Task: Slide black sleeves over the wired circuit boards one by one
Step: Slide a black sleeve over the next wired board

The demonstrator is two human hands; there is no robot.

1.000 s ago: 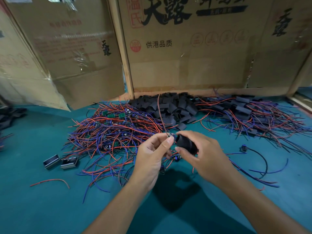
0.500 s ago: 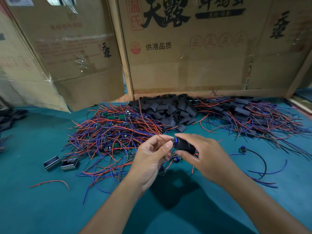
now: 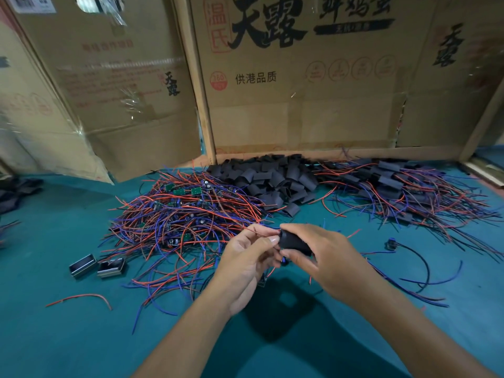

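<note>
Right hand (image 3: pixel 324 257) pinches black sleeve (image 3: pixel 294 243) – long axis pointing left-up – left hand (image 3: pixel 245 260) pinching wires (image 3: pixel 260 232).

A teal-covered table (image 3: pixel 54 336) carries everything. A tangle of red and blue wired circuit boards (image 3: pixel 185 214) sprawls left of centre, a heap of black sleeves (image 3: pixel 272 178) sits behind it against the cardboard, and sleeved boards (image 3: pixel 403 192) pile up to the right. Two small metal boxes (image 3: pixel 96 266) and a loose red wire (image 3: pixel 81 298) lie nearer left.
</note>
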